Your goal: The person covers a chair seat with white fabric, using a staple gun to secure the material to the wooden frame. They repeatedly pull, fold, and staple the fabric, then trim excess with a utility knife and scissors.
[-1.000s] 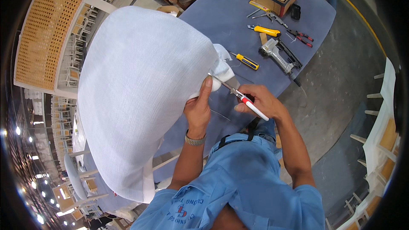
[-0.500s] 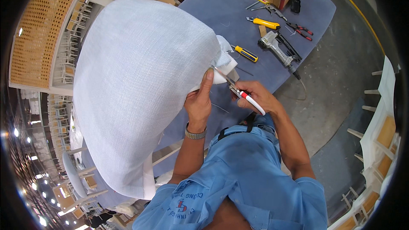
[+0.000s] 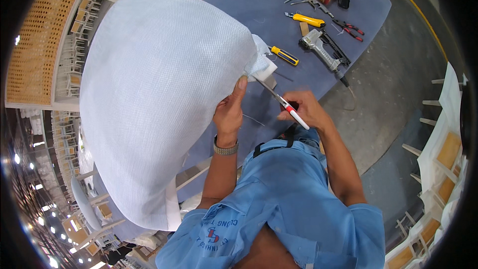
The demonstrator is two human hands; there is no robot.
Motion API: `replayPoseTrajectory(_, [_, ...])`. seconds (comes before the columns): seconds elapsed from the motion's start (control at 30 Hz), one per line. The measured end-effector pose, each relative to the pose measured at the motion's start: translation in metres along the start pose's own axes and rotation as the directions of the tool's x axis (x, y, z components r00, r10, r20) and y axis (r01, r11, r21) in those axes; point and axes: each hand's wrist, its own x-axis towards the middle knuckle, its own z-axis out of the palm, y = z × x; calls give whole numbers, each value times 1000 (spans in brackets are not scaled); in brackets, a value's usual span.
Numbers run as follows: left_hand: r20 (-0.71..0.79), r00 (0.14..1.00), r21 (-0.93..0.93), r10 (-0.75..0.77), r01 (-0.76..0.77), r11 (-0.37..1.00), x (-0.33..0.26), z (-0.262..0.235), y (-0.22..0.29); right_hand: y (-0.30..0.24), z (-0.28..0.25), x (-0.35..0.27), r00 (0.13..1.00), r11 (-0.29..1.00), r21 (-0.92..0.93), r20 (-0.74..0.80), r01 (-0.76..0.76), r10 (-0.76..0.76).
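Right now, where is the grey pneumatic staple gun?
In the head view, the grey pneumatic staple gun lies upper right on the blue padded table, between the yellow-handled screwdriver and the red-handled pliers.

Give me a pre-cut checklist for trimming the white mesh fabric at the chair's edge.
1. Left hand pins the white woven mesh fabric at its edge: ok.
2. Right hand grips the slim red-and-white utility knife: ok.
3. Blade tip at the loose fabric flap: ok.
4. Left thumb clear of the blade: not ok, it is very close.
5. Blade sharpness: cannot tell.
6. Yellow-handled screwdriver and grey staple gun on the blue table lie apart from the cut: ok.
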Motion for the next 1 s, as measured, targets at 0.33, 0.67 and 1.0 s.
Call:
replayPoseTrajectory(0.33, [403, 842, 674, 360, -538, 505, 32, 3, -39, 90, 49, -11, 985, 736, -669, 37, -101, 169])
replayPoseTrajectory(0.67, [437, 821, 762, 368, -555, 333, 39, 10, -47, 8, 2, 55, 904, 996, -78, -429, -40, 3])
replayPoseTrajectory(1.0, [379, 838, 692, 392, -538, 482, 36, 16, -49, -219, -4, 134, -53, 353, -421, -702, 836, -711])
